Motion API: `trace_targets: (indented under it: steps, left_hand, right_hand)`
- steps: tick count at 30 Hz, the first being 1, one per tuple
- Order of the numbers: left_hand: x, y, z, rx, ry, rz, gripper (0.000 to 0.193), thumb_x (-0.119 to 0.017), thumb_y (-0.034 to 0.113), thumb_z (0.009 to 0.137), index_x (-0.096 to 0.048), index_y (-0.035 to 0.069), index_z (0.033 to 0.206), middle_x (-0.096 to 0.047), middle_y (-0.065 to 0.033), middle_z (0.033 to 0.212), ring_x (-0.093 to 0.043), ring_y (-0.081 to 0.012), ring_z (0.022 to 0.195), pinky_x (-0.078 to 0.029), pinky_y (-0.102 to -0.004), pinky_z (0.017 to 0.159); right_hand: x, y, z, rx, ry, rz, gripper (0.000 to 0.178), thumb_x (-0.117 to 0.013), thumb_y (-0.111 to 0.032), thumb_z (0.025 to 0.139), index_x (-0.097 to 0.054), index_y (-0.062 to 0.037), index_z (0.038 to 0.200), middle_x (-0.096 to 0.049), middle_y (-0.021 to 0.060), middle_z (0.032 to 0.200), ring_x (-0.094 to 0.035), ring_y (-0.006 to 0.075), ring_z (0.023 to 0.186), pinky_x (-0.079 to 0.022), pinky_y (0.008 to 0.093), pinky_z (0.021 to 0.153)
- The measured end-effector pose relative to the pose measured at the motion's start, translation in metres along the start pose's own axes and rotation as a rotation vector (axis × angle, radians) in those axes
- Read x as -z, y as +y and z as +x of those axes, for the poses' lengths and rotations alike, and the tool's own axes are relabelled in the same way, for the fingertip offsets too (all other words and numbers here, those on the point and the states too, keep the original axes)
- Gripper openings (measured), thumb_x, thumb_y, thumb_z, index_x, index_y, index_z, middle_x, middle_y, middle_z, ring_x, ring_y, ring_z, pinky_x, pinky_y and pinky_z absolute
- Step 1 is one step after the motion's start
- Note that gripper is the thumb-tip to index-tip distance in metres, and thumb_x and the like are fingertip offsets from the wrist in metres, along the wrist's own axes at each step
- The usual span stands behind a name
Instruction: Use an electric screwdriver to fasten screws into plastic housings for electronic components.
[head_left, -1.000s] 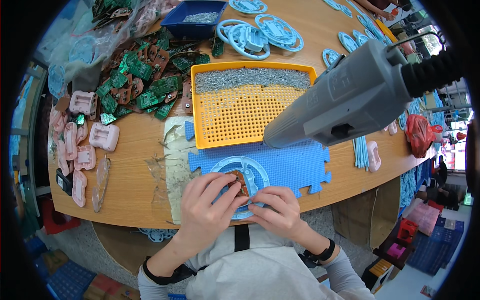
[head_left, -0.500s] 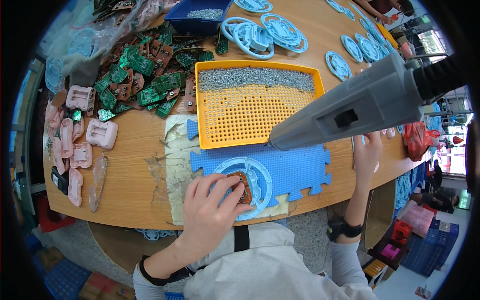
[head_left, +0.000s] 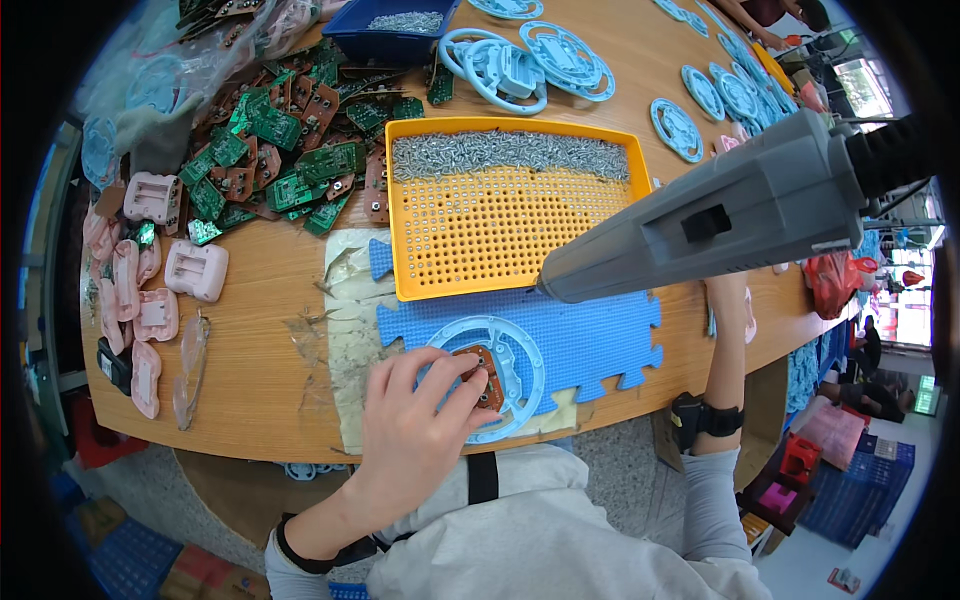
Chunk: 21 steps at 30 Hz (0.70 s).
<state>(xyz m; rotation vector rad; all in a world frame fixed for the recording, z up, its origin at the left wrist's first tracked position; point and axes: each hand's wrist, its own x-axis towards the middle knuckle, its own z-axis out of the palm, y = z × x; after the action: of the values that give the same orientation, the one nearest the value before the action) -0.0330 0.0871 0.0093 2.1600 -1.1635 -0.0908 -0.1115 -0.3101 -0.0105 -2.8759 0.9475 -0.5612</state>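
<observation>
My left hand (head_left: pixel 415 415) has its fingers curled down on a small brown circuit board (head_left: pixel 489 385), pressing it inside a light-blue plastic ring shaped like a toy steering wheel (head_left: pixel 536 372). The ring lies on a blue foam mat (head_left: pixel 600 340). A large grey electric screwdriver (head_left: pixel 690 220) slants across the right side, its tip near the front edge of a yellow tray (head_left: pixel 393 215). Behind the screwdriver's body is my right hand (head_left: pixel 727 290), its fingers hidden, so what it holds does not show.
Silvery screws (head_left: pixel 510 155) fill the tray's far strip. Green and brown circuit boards (head_left: pixel 275 125) are heaped at the left, with pink plastic housings (head_left: pixel 197 270) nearer. A blue bin (head_left: pixel 345 45) and more light-blue wheels (head_left: pixel 567 60) stand farther back. A red bag (head_left: pixel 835 285) sits right.
My right hand has moved farther away, its fingers passing out of sight behind the screwdriver. My left hand stays on the board in the ring.
</observation>
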Motion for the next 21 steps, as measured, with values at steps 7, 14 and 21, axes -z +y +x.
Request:
trace_targets:
  steps: [7, 14, 21]
  left_hand:
    - [-0.002, 0.003, 0.001, 0.037, 0.006, 0.032, 0.039, -0.080, 0.022, 0.066, -0.067, 0.005, 0.098, -0.062, -0.0067, 0.116, -0.054, -0.0318, 0.113, -0.040, -0.0473, 0.093]
    - [-0.004, -0.008, -0.001, 0.032, -0.105, -0.163, 0.033, -0.075, 0.023, 0.076, -0.065, 0.004, 0.100, -0.050, -0.0137, 0.140, -0.036, -0.0386, 0.137, -0.031, -0.0584, 0.107]
    - [-0.001, -0.015, 0.000, 0.079, -0.097, -0.377, 0.036, -0.081, 0.015, 0.070, -0.066, 0.003, 0.102, -0.052, -0.0173, 0.138, -0.034, -0.0407, 0.138, -0.036, -0.0494, 0.107]
  right_hand:
    - [0.061, -0.036, -0.035, -0.087, 0.181, 0.781, 0.015, -0.052, -0.002, 0.095, -0.061, 0.0019, 0.106, -0.064, 0.0047, 0.090, -0.059, 0.0101, 0.078, -0.044, 0.0220, 0.065]
    - [0.075, -0.105, -0.096, 0.312, -0.245, 0.401, 0.017, -0.064, 0.006, 0.080, -0.070, -0.0013, 0.093, -0.066, 0.0076, 0.084, -0.058, 0.0187, 0.081, -0.041, 0.0300, 0.078]
    - [0.043, -0.116, -0.108, 0.330, -0.333, 0.571, 0.019, -0.069, 0.002, 0.076, -0.073, -0.0082, 0.092, -0.065, 0.0013, 0.082, -0.057, 0.0171, 0.077, -0.037, 0.0312, 0.080]
